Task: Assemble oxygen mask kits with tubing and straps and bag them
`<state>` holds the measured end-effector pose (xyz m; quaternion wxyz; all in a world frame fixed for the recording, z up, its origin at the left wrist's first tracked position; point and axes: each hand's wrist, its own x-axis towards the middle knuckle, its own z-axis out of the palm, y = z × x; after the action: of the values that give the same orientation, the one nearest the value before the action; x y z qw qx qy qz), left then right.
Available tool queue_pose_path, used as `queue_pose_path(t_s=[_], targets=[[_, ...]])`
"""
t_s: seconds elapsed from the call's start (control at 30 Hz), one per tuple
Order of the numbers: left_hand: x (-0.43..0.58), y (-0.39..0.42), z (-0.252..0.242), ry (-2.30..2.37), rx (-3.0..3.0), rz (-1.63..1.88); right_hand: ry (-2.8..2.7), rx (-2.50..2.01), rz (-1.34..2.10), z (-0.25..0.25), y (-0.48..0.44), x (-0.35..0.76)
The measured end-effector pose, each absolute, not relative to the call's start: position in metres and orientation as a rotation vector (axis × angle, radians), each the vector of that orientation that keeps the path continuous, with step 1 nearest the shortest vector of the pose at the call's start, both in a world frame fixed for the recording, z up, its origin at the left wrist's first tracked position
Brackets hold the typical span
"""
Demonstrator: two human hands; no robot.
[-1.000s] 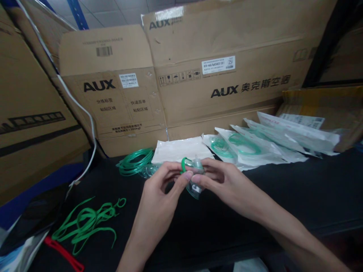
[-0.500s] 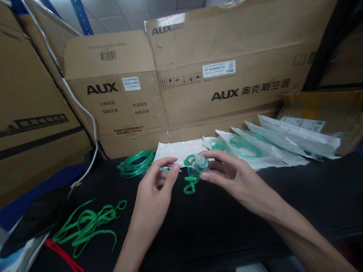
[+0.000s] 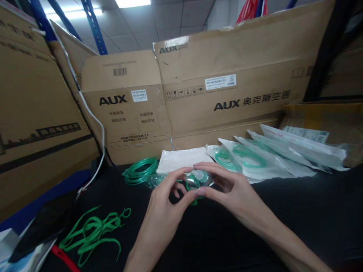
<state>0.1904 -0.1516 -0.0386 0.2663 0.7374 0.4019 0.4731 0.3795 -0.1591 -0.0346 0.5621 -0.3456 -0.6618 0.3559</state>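
Both my hands meet around a small clear plastic mask part [image 3: 195, 178] with a green ring and a round whitish disc on it. My left hand [image 3: 168, 198] curls around its left side, thumb and index finger closed on it. My right hand [image 3: 231, 187] grips its right side between thumb and fingers. A bit of green strap peeks out below the thumbs. Behind my left hand lies another clear plastic piece [image 3: 154, 181], partly hidden. Beside it sits a coil of green tubing [image 3: 138, 172].
A white packet [image 3: 184, 158] lies behind my hands. Several packets with green tubing [image 3: 249, 156] lean in a row at the right. Loose green straps [image 3: 95, 230], a red strap [image 3: 64, 258] and a black phone-like slab [image 3: 42, 226] lie at left. Cardboard [image 3: 193, 113] walls the back.
My left hand has moved right, from beside the mask part onto it. Green strap that hung below is now mostly covered. The camera view has tilted up slightly.
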Motion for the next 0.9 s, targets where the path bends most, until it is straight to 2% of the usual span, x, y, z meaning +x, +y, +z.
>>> queue_pose_path(t_s=[0.13,0.47,0.6,0.73,0.9], targets=[[0.194,-0.155,-0.038,1.106,2.012,1.279,-1.593,-0.842,0.745,-0.031,-0.162,0.381],[0.202,-0.163,-0.039,1.199,2.172,1.309,-1.511,-0.855,0.879,-0.044,-0.156,0.369],[0.202,-0.167,-0.039,1.232,2.228,1.216,-1.534,-0.938,0.607,-0.040,-0.151,0.382],[0.177,-0.153,-0.014,1.368,2.362,1.221,-1.557,-1.112,0.309,-0.034,-0.142,0.408],[0.121,-0.088,0.035,1.804,2.510,0.988,-1.606,-1.218,0.264,-0.031,-0.140,0.425]])
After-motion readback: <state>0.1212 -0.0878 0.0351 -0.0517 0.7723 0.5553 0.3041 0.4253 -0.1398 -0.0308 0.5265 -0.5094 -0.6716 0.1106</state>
